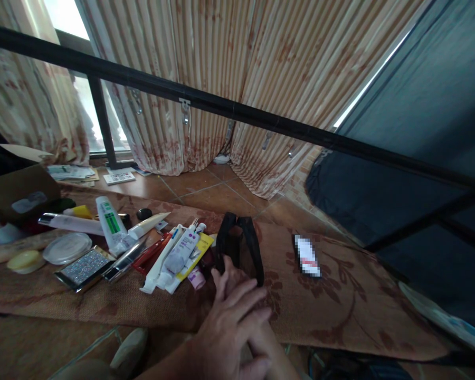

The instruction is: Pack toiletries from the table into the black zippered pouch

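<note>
My left hand [227, 322] lies across the back of my right hand [235, 279], its fingers stretched out and apart. The right hand points forward and is partly hidden beneath the left. Its fingertips overlap a black looped band [252, 245] on the cloth-covered bench; whether they touch it I cannot tell. Neither hand shows anything held. Just left of the fingers lie a small pink tube [197, 278], a yellow packet [201, 252] and several white tubes [178, 261]. A glittery silver case [85, 268] is farther left, beside a round clear-lidded tub [67, 248].
A phone-like object with a blurred screen [307, 257] lies right of my hands. A green-striped tube [111, 221] stands out among the toiletries, near a cardboard box [21, 192]. A dark metal bar [206, 104] crosses in front of the curtains [214, 53]. Dark fabric [411, 116] hangs at right.
</note>
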A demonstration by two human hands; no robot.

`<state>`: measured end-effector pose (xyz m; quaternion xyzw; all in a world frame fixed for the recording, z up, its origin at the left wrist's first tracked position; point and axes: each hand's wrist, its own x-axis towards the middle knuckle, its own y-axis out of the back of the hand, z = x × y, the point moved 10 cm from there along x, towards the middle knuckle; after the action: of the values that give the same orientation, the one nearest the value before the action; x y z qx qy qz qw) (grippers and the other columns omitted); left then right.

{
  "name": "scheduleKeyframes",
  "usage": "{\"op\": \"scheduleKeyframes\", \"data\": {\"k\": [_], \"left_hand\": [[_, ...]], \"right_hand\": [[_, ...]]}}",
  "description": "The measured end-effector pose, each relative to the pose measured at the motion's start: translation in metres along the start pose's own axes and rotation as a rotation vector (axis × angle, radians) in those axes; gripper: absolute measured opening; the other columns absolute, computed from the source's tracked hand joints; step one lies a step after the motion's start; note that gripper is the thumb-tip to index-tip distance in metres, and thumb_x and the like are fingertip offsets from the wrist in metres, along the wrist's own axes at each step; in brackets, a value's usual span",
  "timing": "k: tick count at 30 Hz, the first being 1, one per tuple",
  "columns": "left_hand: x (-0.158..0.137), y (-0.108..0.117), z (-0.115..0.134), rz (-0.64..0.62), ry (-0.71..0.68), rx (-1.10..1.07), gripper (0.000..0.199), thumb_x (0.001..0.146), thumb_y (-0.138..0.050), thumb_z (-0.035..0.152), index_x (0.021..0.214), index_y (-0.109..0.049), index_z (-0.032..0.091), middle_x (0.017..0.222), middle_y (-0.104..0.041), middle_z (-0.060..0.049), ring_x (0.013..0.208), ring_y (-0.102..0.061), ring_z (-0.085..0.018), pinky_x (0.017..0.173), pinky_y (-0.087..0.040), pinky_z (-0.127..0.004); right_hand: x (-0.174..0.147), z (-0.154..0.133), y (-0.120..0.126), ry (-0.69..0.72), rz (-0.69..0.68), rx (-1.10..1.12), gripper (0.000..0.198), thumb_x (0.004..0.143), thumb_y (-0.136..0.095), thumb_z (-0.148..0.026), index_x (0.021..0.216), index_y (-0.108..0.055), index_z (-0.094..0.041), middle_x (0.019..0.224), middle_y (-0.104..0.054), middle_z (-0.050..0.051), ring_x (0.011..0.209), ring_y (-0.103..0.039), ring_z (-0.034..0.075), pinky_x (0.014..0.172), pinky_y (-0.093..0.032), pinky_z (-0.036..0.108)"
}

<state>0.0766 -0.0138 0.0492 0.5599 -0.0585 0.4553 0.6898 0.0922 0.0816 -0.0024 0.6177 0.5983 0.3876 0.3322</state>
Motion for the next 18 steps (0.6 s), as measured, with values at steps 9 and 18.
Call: {"op": "scheduleKeyframes", "data": {"k": [9, 18], "left_hand": [[0.003, -0.026, 0.016, -0.086, -0.071, 0.073, 0.029, 0.091, -0.045, 0.032, 0.116, -0.052, 0.019, 0.113, -0.061, -0.005, 0.109, -0.049, -0.02, 0.101, -0.028, -0.04], [0.016, -0.04, -0.011, -0.135, 0.026, -0.008, 0.023, 0.085, -0.051, 0.036, 0.101, -0.053, 0.019, 0.096, -0.06, -0.001, 0.091, -0.048, -0.019, 0.086, -0.031, -0.038]], "right_hand": [[0.004, -0.006, -0.008, 0.139, -0.016, -0.269, 0.025, 0.089, -0.046, -0.03, 0.089, -0.067, -0.015, 0.06, -0.067, 0.004, 0.052, -0.062, 0.015, 0.05, -0.046, 0.023], [-0.051, -0.004, 0.012, 0.078, 0.476, -0.474, 0.034, 0.093, -0.04, -0.036, 0.08, -0.064, -0.015, 0.065, -0.06, 0.014, 0.062, -0.057, 0.025, 0.062, -0.046, 0.044]]}}
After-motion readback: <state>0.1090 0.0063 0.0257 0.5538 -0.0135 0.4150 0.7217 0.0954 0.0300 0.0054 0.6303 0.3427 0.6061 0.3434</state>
